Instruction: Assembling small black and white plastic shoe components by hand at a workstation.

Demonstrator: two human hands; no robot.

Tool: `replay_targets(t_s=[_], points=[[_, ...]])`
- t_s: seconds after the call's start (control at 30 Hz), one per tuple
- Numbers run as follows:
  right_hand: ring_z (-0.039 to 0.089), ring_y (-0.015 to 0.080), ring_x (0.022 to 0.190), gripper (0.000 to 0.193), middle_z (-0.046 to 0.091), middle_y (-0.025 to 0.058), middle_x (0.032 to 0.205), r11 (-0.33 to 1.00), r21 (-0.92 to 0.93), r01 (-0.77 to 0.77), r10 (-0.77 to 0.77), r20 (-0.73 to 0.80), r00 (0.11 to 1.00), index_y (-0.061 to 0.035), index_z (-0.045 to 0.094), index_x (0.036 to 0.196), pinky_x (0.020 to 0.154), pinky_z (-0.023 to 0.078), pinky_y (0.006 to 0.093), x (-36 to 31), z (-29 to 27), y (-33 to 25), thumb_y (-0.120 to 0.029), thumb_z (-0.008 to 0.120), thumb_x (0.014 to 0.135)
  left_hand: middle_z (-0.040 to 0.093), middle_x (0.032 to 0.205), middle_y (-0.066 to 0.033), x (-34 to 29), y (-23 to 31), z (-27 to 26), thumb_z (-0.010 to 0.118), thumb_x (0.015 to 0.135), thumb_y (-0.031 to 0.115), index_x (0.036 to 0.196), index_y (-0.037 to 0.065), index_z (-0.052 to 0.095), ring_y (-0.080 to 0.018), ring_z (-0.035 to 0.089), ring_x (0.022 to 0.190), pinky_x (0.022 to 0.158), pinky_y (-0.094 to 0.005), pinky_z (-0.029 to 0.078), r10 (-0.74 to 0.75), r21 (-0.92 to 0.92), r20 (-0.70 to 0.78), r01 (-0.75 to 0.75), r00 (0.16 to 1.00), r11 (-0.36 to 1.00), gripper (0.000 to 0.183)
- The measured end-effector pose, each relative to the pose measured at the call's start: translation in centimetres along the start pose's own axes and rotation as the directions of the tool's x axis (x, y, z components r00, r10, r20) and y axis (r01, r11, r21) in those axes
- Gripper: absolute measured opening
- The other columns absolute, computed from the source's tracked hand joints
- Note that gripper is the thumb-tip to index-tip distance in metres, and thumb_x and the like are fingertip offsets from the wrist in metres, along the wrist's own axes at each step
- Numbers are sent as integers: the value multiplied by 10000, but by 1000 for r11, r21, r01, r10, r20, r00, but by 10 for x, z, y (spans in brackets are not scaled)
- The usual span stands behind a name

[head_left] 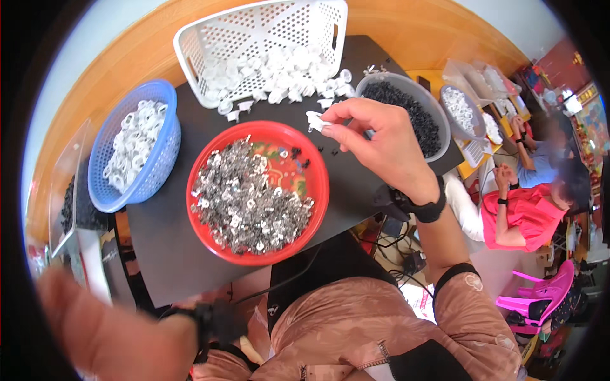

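Note:
Above the dark table my right hand (381, 140) pinches a small white plastic part (315, 121) between thumb and fingertips, close to the rim of the red tray. My left hand (108, 330) is a close, smeared shape at the lower left; its fingers cannot be made out. The round red tray (322, 181) bears a heap of small shiny metal pieces (244, 203) and a few black bits. Beyond it, a tipped white basket (254, 25) spills white plastic parts (292, 70) onto the table. Right of my hand stands a grey bowl of small black pieces (413, 111).
A blue basket (166, 152) of white ring-like parts stands at the left, near a clear bin (67, 184) with black pieces. Cables (400, 254) hang below the table's right side. Two people, one in a red shirt (518, 213), sit at the right near a pink chair (540, 295).

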State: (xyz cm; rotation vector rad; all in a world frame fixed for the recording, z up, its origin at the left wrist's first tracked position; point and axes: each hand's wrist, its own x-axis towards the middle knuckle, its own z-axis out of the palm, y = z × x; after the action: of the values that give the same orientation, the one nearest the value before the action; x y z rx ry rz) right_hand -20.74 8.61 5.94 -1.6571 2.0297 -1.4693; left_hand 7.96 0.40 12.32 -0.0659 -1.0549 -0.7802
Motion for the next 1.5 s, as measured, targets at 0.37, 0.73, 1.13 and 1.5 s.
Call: replay_targets(t_s=[0.37, 0.73, 1.13, 1.5], points=[[624, 139, 644, 149, 662, 71, 814, 943, 137, 303, -324, 173, 930, -28, 674, 961, 566, 481, 252, -24, 32, -33, -44, 715, 819, 608, 1203, -121, -125, -56, 14, 567, 948, 39, 1282, -22, 518, -168, 601, 1062, 887, -299, 504, -800, 99, 131, 795, 586, 598, 342], [654, 345, 784, 172, 680, 176, 858, 952, -238, 195, -96, 371, 924, -29, 692, 932, 719, 524, 410, 9, 22, 23, -114, 645, 790, 633, 1059, -96, -130, -58, -19, 513, 959, 92, 1235, -32, 531, -165, 635, 902, 799, -277, 522, -895, -132, -46, 886, 443, 445, 303], [614, 352, 788, 66, 622, 144, 778, 860, -334, 387, -146, 566, 811, -32, 637, 775, 664, 477, 443, 44, 75, 61, -97, 647, 777, 645, 1032, -107, -132, -58, -24, 503, 951, 108, 1227, -43, 533, -194, 652, 931, 775, -271, 519, -960, -148, -46, 948, 278, 281, 316], [619, 206, 695, 95, 637, 118, 797, 974, -97, 203, -92, 653, 752, -2, 628, 852, 648, 483, 309, 62, 73, 46, -95, 608, 843, 624, 1083, -106, -112, -74, -28, 514, 948, 129, 1145, -14, 559, -151, 606, 922, 803, -265, 504, -979, -223, 47, 958, 197, 182, 248]])
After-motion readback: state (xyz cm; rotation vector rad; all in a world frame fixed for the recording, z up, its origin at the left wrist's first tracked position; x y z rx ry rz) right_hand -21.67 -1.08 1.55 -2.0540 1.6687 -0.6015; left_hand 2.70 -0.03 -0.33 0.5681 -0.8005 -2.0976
